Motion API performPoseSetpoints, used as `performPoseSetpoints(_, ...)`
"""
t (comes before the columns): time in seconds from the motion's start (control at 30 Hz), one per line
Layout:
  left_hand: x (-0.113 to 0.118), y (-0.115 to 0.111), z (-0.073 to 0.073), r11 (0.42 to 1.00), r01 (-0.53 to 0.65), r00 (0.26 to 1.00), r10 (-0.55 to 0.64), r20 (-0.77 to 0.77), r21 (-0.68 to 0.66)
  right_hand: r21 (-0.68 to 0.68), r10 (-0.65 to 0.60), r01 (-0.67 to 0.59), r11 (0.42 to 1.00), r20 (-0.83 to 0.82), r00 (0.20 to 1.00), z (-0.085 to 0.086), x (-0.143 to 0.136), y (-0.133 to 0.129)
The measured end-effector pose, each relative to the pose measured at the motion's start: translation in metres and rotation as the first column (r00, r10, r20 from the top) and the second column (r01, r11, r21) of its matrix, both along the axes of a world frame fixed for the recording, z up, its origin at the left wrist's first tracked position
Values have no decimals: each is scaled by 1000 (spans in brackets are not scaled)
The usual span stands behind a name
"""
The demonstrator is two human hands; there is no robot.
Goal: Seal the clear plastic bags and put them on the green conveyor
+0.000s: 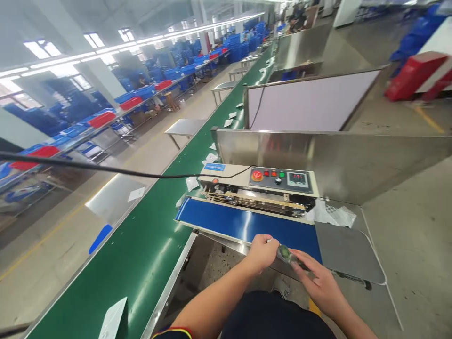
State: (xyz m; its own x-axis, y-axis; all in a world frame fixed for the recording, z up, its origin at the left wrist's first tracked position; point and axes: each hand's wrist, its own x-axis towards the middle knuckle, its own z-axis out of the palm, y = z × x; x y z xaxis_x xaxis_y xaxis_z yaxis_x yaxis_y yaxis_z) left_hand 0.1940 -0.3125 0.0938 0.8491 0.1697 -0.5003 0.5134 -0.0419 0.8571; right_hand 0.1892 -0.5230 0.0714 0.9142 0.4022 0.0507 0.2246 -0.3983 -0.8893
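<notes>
Between my two hands is a small clear bag (284, 253) with something green inside. My left hand (263, 253) is closed on the bag's left end. My right hand (314, 275) pinches its right side between thumb and fingers. Both hands are over the near edge of a blue belt (226, 220), which runs along the front of a sealing machine (240, 175). The machine's control panel (281, 181) has a red knob, small buttons and a lit red display.
A long green conveyor (148, 240) runs along the left, with white packets (192, 183) on it. A grey plate (348, 249) adjoins the blue belt. Crumpled clear bags (334, 213) lie behind the plate. A metal partition (339, 160) stands behind the machine; a black cable (106, 168) crosses the view.
</notes>
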Motion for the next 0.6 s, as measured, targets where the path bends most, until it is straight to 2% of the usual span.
performPoseSetpoints(0.07, 9, -13, -9, 999, -24, 997, 26, 76, -31, 26, -112, 112, 993, -12, 994, -1, 2, -8)
performPoseSetpoints(0.17, 24, -30, -21, 997, -44, 964, 60, 261, -64, 29, -304, 307, 951, -84, 949, 1, 12, -21)
performPoseSetpoints(0.23, 34, -42, -29, 994, 22, 951, 13, 308, -110, 30, -376, 386, 922, -166, 912, 3, 22, -30)
performPoseSetpoints(0.3, 45, -52, -37, 985, 130, 950, -91, 297, -115, 40, -415, 438, 898, -253, 874, 3, 34, -41)
performPoseSetpoints(0.37, 56, -62, -45, 985, 168, 950, -152, 274, -35, 38, -451, 489, 871, -329, 829, -1, 47, -53)
performPoseSetpoints(0.47, 72, -75, -57, 996, 62, 976, -75, 204, 67, 59, -476, 578, 814, -503, 721, -10, 68, -69)
performPoseSetpoints(0.6, 93, -88, -68, 983, -33, 988, 5, 156, 179, 120, -404, 673, 730, -719, 566, -19, 96, -78)
